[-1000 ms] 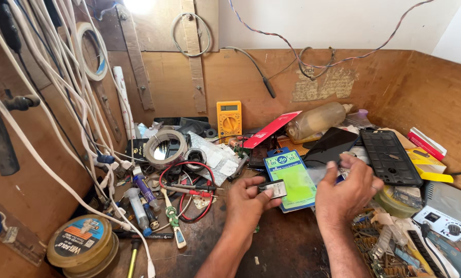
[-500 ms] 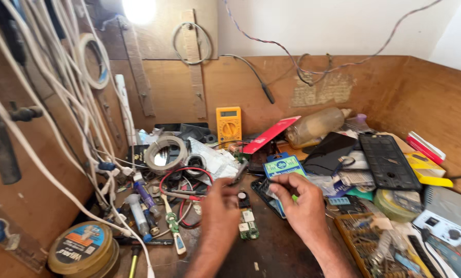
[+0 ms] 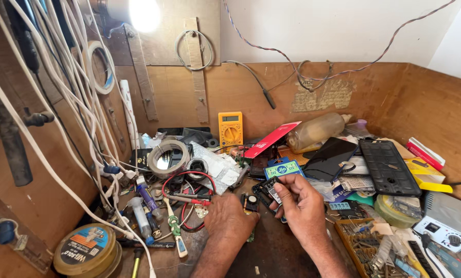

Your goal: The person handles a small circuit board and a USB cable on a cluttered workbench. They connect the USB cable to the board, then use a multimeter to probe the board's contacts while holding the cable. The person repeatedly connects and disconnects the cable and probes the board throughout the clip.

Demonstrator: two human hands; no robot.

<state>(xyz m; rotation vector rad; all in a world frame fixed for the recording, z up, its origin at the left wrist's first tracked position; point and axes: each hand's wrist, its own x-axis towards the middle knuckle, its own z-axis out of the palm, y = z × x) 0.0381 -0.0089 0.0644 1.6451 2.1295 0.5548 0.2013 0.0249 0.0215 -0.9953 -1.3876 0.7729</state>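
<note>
My left hand (image 3: 229, 219) rests on the dark bench top, its fingers closed on a small green circuit board (image 3: 250, 202) with a round black part on it. My right hand (image 3: 303, 208) is just to the right, its fingertips pinching a small dark module (image 3: 272, 194) with a pale label. A blue-and-green packet (image 3: 283, 168) sits right behind those fingertips; I cannot tell whether the hand touches it. The two hands are almost touching.
A yellow multimeter (image 3: 230, 128) leans on the back wall. A tape roll (image 3: 167, 157), red and black test leads (image 3: 188, 181) and pens lie left. White cables (image 3: 60, 103) hang at left above a round tin (image 3: 86, 250). A phone (image 3: 329, 157), black back cover (image 3: 388, 167) and white box (image 3: 446, 222) sit right.
Both hands have moved in towards the middle of the bench and closer together. The left hand now grips the small green board, and the right hand has left the blue-and-green packet's side.
</note>
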